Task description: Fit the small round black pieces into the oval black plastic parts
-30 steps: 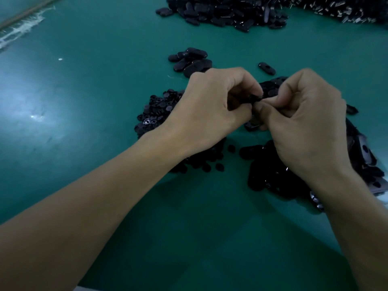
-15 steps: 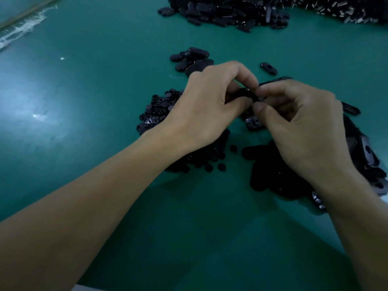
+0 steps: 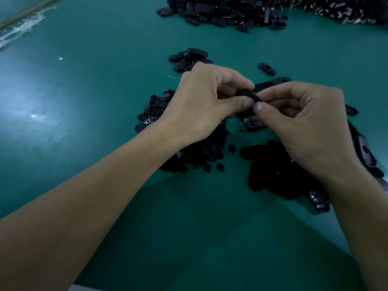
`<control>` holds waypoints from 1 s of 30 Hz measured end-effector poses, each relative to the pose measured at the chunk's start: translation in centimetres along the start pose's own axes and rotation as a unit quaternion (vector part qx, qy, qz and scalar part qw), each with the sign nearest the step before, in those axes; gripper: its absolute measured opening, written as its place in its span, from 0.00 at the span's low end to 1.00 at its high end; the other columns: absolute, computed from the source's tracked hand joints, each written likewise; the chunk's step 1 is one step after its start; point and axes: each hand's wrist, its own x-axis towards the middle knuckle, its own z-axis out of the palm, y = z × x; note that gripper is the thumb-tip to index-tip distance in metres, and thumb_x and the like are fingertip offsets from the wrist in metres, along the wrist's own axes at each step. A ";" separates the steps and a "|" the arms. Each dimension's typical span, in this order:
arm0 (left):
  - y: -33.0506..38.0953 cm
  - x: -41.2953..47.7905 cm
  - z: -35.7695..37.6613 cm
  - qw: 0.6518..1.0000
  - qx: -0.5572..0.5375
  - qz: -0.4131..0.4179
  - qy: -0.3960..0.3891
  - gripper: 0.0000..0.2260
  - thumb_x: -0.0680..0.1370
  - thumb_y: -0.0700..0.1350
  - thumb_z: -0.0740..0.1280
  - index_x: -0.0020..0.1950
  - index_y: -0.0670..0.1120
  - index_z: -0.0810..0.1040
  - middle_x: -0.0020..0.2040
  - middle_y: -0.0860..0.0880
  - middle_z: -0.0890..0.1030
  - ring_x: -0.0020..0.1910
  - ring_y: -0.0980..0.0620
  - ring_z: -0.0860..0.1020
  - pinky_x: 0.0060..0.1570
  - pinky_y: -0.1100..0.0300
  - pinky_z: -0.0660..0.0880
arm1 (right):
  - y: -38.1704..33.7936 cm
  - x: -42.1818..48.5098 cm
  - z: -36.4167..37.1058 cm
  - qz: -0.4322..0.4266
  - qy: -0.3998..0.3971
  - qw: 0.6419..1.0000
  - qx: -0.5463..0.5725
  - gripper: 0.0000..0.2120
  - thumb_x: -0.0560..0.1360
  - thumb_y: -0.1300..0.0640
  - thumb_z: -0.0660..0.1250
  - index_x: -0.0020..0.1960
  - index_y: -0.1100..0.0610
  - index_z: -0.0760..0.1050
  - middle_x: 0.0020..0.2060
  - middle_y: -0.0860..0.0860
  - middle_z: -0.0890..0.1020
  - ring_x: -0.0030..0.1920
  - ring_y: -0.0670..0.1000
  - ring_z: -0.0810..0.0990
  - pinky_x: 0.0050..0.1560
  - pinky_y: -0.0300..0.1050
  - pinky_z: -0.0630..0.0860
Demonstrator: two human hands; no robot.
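Note:
Above the green table, my left hand [image 3: 205, 101] and my right hand [image 3: 304, 127] meet fingertip to fingertip. Between them they pinch one oval black part [image 3: 249, 95]; only its dark top edge shows. Whether a small round piece sits in it is hidden by my fingers. A heap of small round black pieces [image 3: 153, 110] lies under and left of my left hand. A heap of oval black parts [image 3: 270, 171] lies under my right hand and wrist.
A small group of oval parts [image 3: 189, 58] lies just beyond my left hand, with a single oval part [image 3: 267, 68] to its right. A large pile of oval parts [image 3: 226, 11] runs along the far edge. White fibres [image 3: 23, 30] mark the far left.
Both hands have stayed together over the heaps. My right hand's fingers have uncurled and shifted on the oval part, and more of the part shows between the fingertips.

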 end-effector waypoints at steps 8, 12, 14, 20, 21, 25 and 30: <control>0.2 0.1 -0.5 0.999 -0.044 -0.018 -0.024 0.08 0.75 0.37 0.76 0.45 0.50 0.85 0.37 0.48 0.87 0.35 0.55 0.84 0.38 0.65 0.80 | -0.2 -0.1 -0.6 -0.010 -0.026 1.000 0.012 0.07 0.73 0.58 0.76 0.44 0.46 0.81 0.36 0.41 0.86 0.35 0.42 0.84 0.38 0.30 0.77; 0.2 0.1 -0.3 0.999 -0.029 -0.024 -0.027 0.08 0.75 0.36 0.76 0.46 0.50 0.84 0.35 0.52 0.85 0.35 0.57 0.84 0.38 0.65 0.80 | -0.2 0.0 -0.6 -0.001 -0.027 1.000 -0.004 0.05 0.72 0.54 0.76 0.43 0.45 0.81 0.36 0.42 0.86 0.36 0.43 0.85 0.38 0.33 0.78; 0.2 0.1 -0.3 0.999 -0.024 -0.022 -0.029 0.07 0.75 0.36 0.75 0.47 0.48 0.85 0.35 0.53 0.85 0.35 0.57 0.84 0.38 0.65 0.80 | -0.2 0.0 -0.6 0.001 -0.021 1.000 -0.008 0.04 0.70 0.52 0.75 0.42 0.45 0.81 0.36 0.41 0.86 0.36 0.43 0.85 0.38 0.33 0.78; 0.4 0.0 -0.2 1.000 -0.003 -0.003 -0.018 0.08 0.75 0.37 0.76 0.45 0.50 0.84 0.35 0.51 0.85 0.34 0.55 0.84 0.38 0.64 0.80 | -0.2 -0.1 -0.3 0.002 0.008 1.000 -0.017 0.05 0.69 0.54 0.75 0.40 0.45 0.81 0.33 0.40 0.85 0.32 0.41 0.84 0.35 0.32 0.77; 0.4 -0.1 -0.2 1.000 -0.001 0.000 -0.017 0.08 0.75 0.37 0.76 0.44 0.50 0.84 0.35 0.51 0.85 0.34 0.55 0.84 0.37 0.64 0.80 | -0.2 -0.1 -0.3 0.004 0.011 1.000 -0.014 0.04 0.69 0.54 0.75 0.40 0.45 0.81 0.33 0.40 0.85 0.32 0.41 0.84 0.35 0.32 0.77; 0.3 -0.1 -0.1 1.000 0.024 0.018 -0.010 0.05 0.75 0.39 0.76 0.47 0.48 0.85 0.36 0.53 0.85 0.34 0.59 0.83 0.38 0.63 0.80 | 0.0 0.0 -0.4 0.016 0.012 1.000 0.003 0.03 0.69 0.53 0.75 0.39 0.46 0.81 0.32 0.41 0.85 0.31 0.41 0.84 0.34 0.32 0.76; 0.5 -0.2 -0.2 0.995 0.090 0.041 0.002 0.04 0.75 0.42 0.76 0.48 0.49 0.85 0.37 0.57 0.84 0.36 0.65 0.81 0.39 0.69 0.77 | -0.1 0.0 -0.4 0.012 0.000 0.999 0.032 0.07 0.71 0.57 0.75 0.40 0.46 0.82 0.32 0.43 0.85 0.31 0.43 0.84 0.33 0.32 0.77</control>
